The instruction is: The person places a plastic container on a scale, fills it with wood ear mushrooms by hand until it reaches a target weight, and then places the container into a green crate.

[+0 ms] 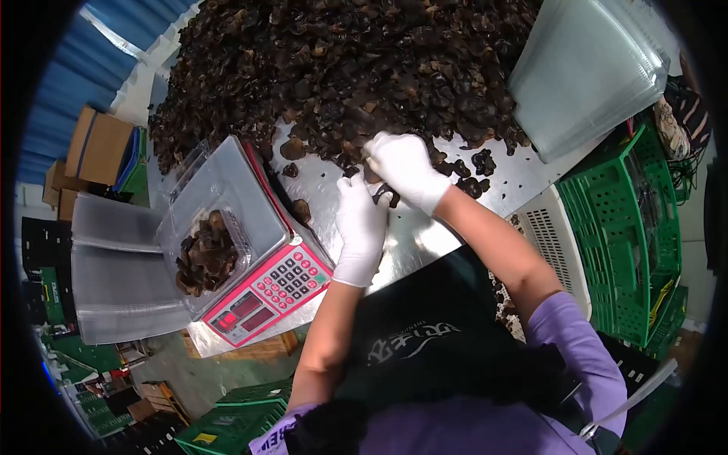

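Observation:
A big heap of dark brown wood ear mushrooms (341, 68) covers the far part of the metal table (322, 193). At the heap's near edge my right hand (406, 167), in a white glove, has its fingers curled down on a brown mushroom piece. Just left of it and closer to me, my gloved left hand (360, 227) pinches a small dark mushroom piece (387, 196) between thumb and fingers. To the left stands a pink-framed digital scale (284, 277); on it sits a clear plastic tray (241, 241) holding several mushrooms.
Stacked clear plastic trays (588, 76) stand at the back right, and another stack (125, 265) lies left of the scale. Green crates (629, 227) and a white basket (565, 243) are along the right edge. Loose mushroom bits (474, 182) lie right of my hands.

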### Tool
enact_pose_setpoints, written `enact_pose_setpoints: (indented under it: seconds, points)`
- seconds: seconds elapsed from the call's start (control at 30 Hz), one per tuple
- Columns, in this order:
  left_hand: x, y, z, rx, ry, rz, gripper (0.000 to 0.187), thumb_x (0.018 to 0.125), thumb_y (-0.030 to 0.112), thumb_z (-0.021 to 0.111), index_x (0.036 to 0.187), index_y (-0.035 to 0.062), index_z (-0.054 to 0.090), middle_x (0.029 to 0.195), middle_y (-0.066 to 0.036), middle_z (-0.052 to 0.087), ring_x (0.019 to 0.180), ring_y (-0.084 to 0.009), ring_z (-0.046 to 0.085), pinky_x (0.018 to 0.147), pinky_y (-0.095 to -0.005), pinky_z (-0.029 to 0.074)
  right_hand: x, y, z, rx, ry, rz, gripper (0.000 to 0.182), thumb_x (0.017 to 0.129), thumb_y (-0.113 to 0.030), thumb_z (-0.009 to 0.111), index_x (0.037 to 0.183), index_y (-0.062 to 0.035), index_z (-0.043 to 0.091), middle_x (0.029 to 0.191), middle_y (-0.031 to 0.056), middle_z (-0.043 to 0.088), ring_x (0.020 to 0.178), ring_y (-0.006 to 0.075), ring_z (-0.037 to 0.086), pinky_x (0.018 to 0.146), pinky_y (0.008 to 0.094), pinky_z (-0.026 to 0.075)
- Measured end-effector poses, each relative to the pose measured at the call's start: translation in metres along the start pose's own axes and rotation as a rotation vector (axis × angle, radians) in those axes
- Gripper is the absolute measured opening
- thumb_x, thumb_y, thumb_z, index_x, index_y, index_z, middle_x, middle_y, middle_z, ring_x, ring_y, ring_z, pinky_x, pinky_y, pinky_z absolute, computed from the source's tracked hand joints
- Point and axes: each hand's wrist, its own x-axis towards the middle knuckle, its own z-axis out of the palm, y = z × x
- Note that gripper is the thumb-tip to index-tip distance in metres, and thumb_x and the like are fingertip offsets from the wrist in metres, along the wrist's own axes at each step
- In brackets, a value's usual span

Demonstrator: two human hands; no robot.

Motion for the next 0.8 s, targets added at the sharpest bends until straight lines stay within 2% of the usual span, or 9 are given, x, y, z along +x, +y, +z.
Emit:
enact_pose_setpoints:
  seconds: [0.07,0.13,0.2,0.33,0.37,0.47,0.53,0.67,0.8]
  points:
    - [-0.006,-0.004,-0.006,-0.131,0.000,0.044,0.057,0.082,0.021,0.073,0.130,0.0008,0.050,0.117,-0.018,0.049,0.101,-0.0352,0.059,0.087,-0.0422,0.050,-0.021,0.008,-0.024,0.433,0.457,0.115,0.016,0.081,-0.012,0.059,0.090,-0.0056,0.070,0.083,0.0157,0.067,0.081,0.0261,0.068,0.071,0.0349,0.053]
    - [-0.004,-0.002,-0.009,-0.133,-0.042,0.022,0.062,0.083,0.017,0.072,0.138,0.0046,0.046,0.119,-0.016,0.049,0.103,-0.0343,0.058,0.089,-0.0422,0.050,-0.041,0.026,-0.047,0.778,0.536,0.217,0.017,0.082,-0.009,0.058,0.093,-0.0032,0.069,0.086,0.0144,0.068,0.079,0.0201,0.067,0.069,0.0305,0.051]
    - [-0.001,0.002,-0.006,-0.068,-0.037,0.158,0.065,0.082,0.016,0.071,0.141,0.0096,0.046,0.118,-0.016,0.049,0.105,-0.0342,0.057,0.089,-0.0413,0.050,-0.066,0.044,-0.073,1.263,0.278,0.512,0.021,0.085,-0.005,0.057,0.104,-0.0031,0.067,0.097,0.0090,0.069,0.080,0.0139,0.066,0.068,0.0262,0.049]
    - [0.008,0.003,0.014,-0.012,-0.003,0.273,0.026,0.080,0.013,0.065,0.105,0.0060,0.062,0.107,-0.017,0.052,0.099,-0.0366,0.056,0.080,-0.0443,0.050,-0.100,0.078,-0.058,1.776,0.379,0.525,0.024,0.089,-0.005,0.063,0.113,-0.0040,0.062,0.105,0.0060,0.068,0.078,0.0104,0.063,0.065,0.0212,0.046]
    - [0.009,0.002,0.020,-0.050,0.032,0.268,0.013,0.081,0.010,0.061,0.092,0.0042,0.059,0.101,-0.017,0.053,0.092,-0.0370,0.057,0.076,-0.0461,0.049,-0.103,0.083,-0.055,1.762,0.352,0.483,0.021,0.089,-0.006,0.064,0.110,-0.0043,0.063,0.102,0.0060,0.068,0.077,0.0096,0.063,0.062,0.0205,0.045]
    - [0.009,-0.004,0.026,-0.116,-0.041,0.268,0.012,0.084,0.010,0.058,0.094,0.0036,0.059,0.097,-0.016,0.054,0.086,-0.0375,0.058,0.075,-0.0469,0.048,-0.097,0.072,-0.060,1.371,0.242,0.603,0.011,0.085,-0.012,0.070,0.092,-0.0042,0.068,0.091,0.0025,0.069,0.073,0.0060,0.060,0.057,0.0206,0.044]
    - [-0.001,0.002,0.007,-0.119,0.022,0.258,0.007,0.085,0.006,0.059,0.092,0.0029,0.060,0.091,-0.015,0.055,0.083,-0.0349,0.059,0.074,-0.0429,0.049,-0.081,0.051,-0.047,1.056,0.348,0.434,0.016,0.083,-0.015,0.072,0.094,-0.0043,0.069,0.090,0.0048,0.070,0.074,0.0117,0.063,0.062,0.0263,0.049]
    - [-0.035,0.003,-0.092,-0.362,0.416,0.446,0.014,0.079,-0.006,0.066,0.089,0.0040,0.064,0.090,-0.013,0.059,0.082,-0.0268,0.061,0.074,-0.0339,0.050,-0.054,0.044,-0.025,0.158,0.292,0.218,0.027,0.072,-0.020,0.078,0.097,-0.0105,0.071,0.082,0.0084,0.064,0.079,0.0253,0.065,0.071,0.0357,0.052]
    - [-0.059,-0.054,-0.179,-0.257,0.815,0.246,0.017,0.079,-0.009,0.066,0.092,0.0013,0.065,0.095,-0.009,0.061,0.090,-0.0202,0.060,0.086,-0.0315,0.048,-0.049,0.052,-0.011,0.155,0.297,0.176,0.017,0.074,-0.017,0.075,0.090,-0.0094,0.072,0.080,0.0075,0.062,0.078,0.0264,0.065,0.069,0.0372,0.051]
